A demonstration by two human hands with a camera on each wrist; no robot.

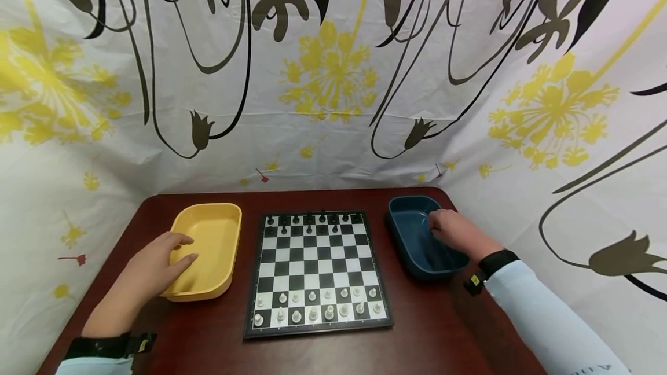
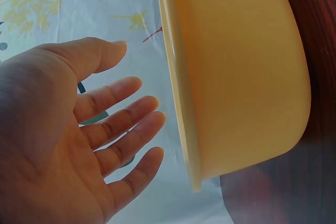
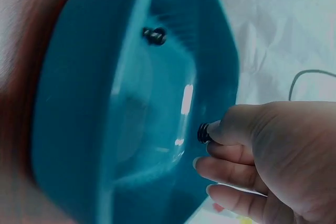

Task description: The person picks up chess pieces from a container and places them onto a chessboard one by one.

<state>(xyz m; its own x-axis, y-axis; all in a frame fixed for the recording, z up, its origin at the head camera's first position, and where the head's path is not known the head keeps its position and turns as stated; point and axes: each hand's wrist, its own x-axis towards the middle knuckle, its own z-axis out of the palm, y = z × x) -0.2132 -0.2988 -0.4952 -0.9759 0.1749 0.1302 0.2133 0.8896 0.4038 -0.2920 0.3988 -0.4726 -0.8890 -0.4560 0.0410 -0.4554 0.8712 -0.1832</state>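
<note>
Dark red-brown wood makes up the surface (image 1: 432, 328), and from above a black-and-white chessboard (image 1: 316, 274) lies in its middle, white pieces (image 1: 318, 305) in two rows at the near edge, black pieces (image 1: 310, 223) at the far edge. Left of the board sits a shallow yellow plastic tray (image 1: 208, 247); right of it a dark blue plastic tray (image 1: 417, 236). The left hand (image 1: 156, 265) hovers over the yellow tray's near left corner, fingers loosely extended, holding nothing. The right hand (image 1: 455, 233), at the end of a pale sleeve, reaches over the blue tray's right rim, fingers curled inward. A white curtain with yellow flowers and dark stems (image 1: 333, 74) hangs round the surface.

From the left wrist, the left hand (image 2: 68, 150) shows its palm, fingers (image 2: 123, 124) spread and slightly bent, just beside the yellow tray's outer wall (image 2: 241, 77) but not touching it.

From the right wrist, the right hand (image 3: 268, 156) pinches a small black chess piece (image 3: 203, 133) between thumb and forefinger, held over the inside of the blue tray (image 3: 79, 129). Another small black piece (image 3: 155, 35) lies inside, near the tray's far end.
</note>
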